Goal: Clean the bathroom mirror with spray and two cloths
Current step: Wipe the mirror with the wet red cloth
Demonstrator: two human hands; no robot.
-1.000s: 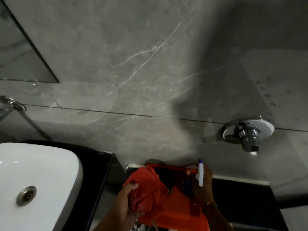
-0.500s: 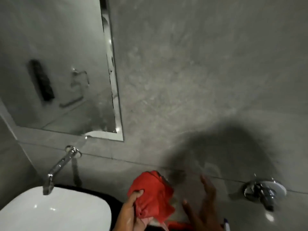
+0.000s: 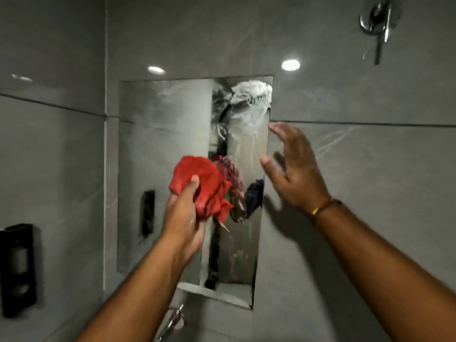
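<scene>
Black dispenser (image 3: 17, 270) on left wall, low. Mirror (image 3: 162, 174) set in grey tiled wall (image 3: 357, 169), white foam streaks at its upper right. Left hand (image 3: 183, 218) clenched around crumpled red cloth (image 3: 199, 183), cloth bunched above and right of fingers, up against glass near mirror centre. Chrome tap (image 3: 172, 322) below mirror. Right hand (image 3: 293, 169) spread wide, empty, fingers apart, just beside mirror's right edge. Thin band (image 3: 323, 206) on right wrist.

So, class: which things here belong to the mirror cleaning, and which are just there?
Job: mirror, red cloth in left hand, foam, empty right hand.
Just there: black dispenser, tap, wall valve.
</scene>
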